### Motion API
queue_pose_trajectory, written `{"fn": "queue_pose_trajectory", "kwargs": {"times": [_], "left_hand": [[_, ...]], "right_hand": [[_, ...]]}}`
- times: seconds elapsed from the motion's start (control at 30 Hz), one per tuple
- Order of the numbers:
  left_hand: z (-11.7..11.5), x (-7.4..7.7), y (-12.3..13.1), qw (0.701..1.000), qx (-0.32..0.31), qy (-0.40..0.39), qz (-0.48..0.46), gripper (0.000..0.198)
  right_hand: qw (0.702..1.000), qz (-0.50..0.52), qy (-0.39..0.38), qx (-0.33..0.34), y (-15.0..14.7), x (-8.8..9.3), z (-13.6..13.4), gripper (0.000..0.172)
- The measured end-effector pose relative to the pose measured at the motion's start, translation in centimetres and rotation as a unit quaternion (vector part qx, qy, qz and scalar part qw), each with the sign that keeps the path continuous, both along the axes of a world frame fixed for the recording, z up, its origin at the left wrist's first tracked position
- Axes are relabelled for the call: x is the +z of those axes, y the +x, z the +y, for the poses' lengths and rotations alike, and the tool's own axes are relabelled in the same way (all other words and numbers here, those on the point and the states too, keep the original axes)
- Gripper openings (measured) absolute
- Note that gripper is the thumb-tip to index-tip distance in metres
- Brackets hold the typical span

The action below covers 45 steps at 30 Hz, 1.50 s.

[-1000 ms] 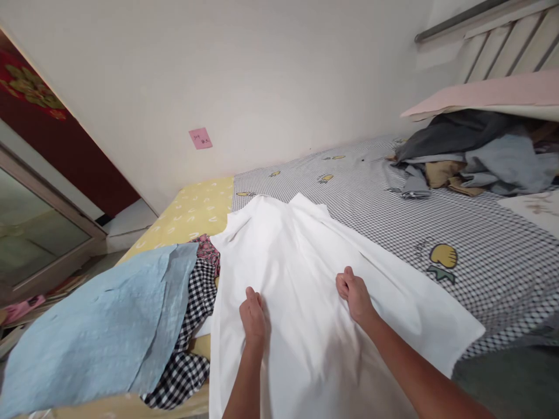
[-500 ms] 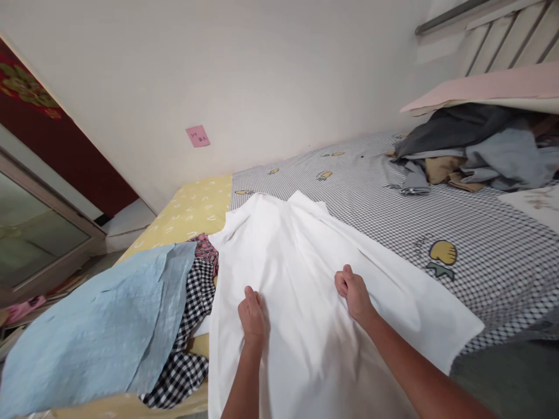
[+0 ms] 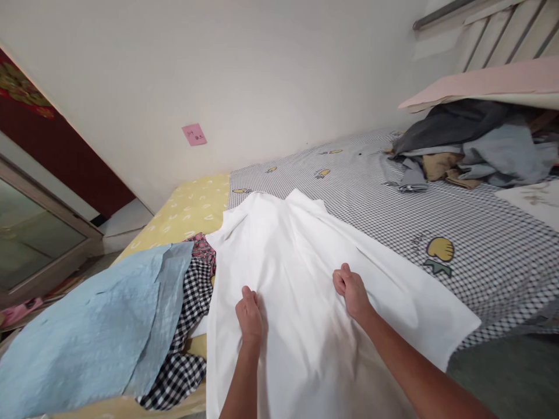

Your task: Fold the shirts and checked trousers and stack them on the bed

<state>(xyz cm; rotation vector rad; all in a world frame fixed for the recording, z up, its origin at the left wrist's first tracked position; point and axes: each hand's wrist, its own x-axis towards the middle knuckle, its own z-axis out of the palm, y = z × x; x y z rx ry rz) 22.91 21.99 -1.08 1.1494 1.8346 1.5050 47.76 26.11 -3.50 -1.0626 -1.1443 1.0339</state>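
Observation:
A white garment [image 3: 288,285] is spread over the bed, with two raised points at its far end and a wide flare to the right; its exact kind is unclear. My left hand [image 3: 250,314] is closed in a pinch on the cloth, left of its middle, thumb on top. Further right, my right hand [image 3: 351,291] pinches the same cloth in closed fingers. Folds run between the two hands. The near part of the garment extends below the picture's edge.
Left of the garment lie a light blue cloth [image 3: 96,326] and black-and-white checked cloth [image 3: 186,372]. A checked bedsheet [image 3: 371,198] and a yellow patterned sheet [image 3: 192,201] cover the bed. Piled clothes [image 3: 498,139] sit at the far right, below the wall [image 3: 279,75].
The whole view shifts slightly left. Both hands keep their closed hold on the white garment, and the cloth looks nearly the same.

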Motion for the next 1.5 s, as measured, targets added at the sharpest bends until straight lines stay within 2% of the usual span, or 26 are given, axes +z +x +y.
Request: {"fn": "queue_pose_trajectory", "kwargs": {"times": [0.5,1.23,1.5], "left_hand": [[-0.15,0.2,0.14,1.0,-0.001,0.003,0.0,0.063],[-0.08,-0.27,-0.09,1.0,-0.005,0.009,0.001,0.065],[-0.26,-0.12,0.09,1.0,-0.006,0.012,-0.009,0.065]], "right_hand": [[1.0,-0.002,0.004,-0.004,-0.1,0.57,-0.28,0.072],[1.0,-0.005,0.007,-0.005,-0.01,-0.23,0.0,0.07],[1.0,-0.008,0.006,-0.011,-0.1,0.3,-0.24,0.07]]}}
